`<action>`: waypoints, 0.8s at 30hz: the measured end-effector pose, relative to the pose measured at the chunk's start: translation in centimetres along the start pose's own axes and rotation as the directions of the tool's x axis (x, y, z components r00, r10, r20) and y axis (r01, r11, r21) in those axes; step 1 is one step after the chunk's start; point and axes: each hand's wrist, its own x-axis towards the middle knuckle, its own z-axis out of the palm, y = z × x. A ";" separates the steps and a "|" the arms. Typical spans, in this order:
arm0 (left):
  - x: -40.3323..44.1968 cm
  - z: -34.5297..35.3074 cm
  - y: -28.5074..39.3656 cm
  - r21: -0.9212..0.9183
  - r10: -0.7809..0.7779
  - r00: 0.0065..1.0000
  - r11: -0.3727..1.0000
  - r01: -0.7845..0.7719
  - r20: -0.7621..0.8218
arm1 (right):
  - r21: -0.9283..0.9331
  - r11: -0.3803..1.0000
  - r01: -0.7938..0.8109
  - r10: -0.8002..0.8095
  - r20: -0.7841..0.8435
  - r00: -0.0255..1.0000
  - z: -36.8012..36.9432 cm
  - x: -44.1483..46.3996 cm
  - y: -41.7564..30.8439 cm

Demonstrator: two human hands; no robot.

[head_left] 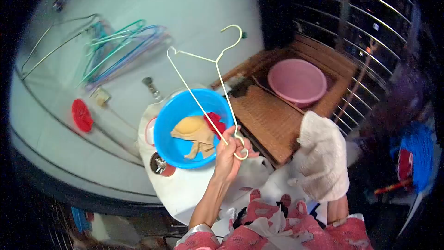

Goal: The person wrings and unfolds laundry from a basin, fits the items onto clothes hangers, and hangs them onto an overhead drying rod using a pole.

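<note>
My left hand (pixel 227 157) grips one end of a pale wire clothes hanger (pixel 217 60), with the hook pointing up and away from me. Behind the hanger is a blue basin (pixel 163 132) holding a beige bra (pixel 192 129) and a red cloth (pixel 213 122). At the right, a whitish cloth (pixel 323 157) drapes over my right hand. Only the wrist shows below it, so the fingers are hidden. The cloth hangs clear of the basin, on the side towards the railing.
Several coloured hangers (pixel 122 51) hang on the pale wall, above a red brush (pixel 82 115). The blue basin stands on a white-covered surface (pixel 171 199) beside a small container (pixel 162 164). A pink basin (pixel 296 83) sits on a brown ledge (pixel 266 120) near a metal railing (pixel 365 9).
</note>
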 end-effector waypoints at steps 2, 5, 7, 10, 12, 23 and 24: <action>-1.2 1.6 -1.0 0.029 -0.118 0.993 0.993 0.118 0.012 | 0.059 0.998 0.005 -0.005 0.006 1.000 -0.4 0.1 0.3; -2.7 2.2 -4.0 0.106 -0.266 0.963 0.960 0.261 0.042 | 0.164 0.986 0.016 -0.019 0.016 1.000 -1.3 -0.1 1.0; -3.4 2.6 -5.6 0.106 -0.354 0.926 0.934 0.343 0.127 | 0.214 0.977 0.023 -0.027 0.012 1.000 -1.8 -0.1 1.5; -4.6 3.4 -7.7 0.089 -0.451 0.865 0.892 0.443 0.218 | 0.214 0.975 0.055 -0.047 -0.042 0.998 -2.6 0.0 2.7; -5.6 4.5 -9.0 0.117 -0.554 0.805 0.833 0.541 0.213 | 0.090 0.994 0.063 -0.053 -0.104 0.993 -3.7 -0.6 3.8; -6.1 5.5 -12.9 0.168 -0.735 0.578 0.658 0.734 0.355 | 0.433 0.897 0.089 0.042 -0.283 0.958 -9.3 -0.9 8.3; -5.8 6.6 -12.8 0.275 -0.715 0.650 0.699 0.660 0.257 | 0.606 0.793 0.056 0.163 -0.300 0.940 -9.5 -0.9 8.3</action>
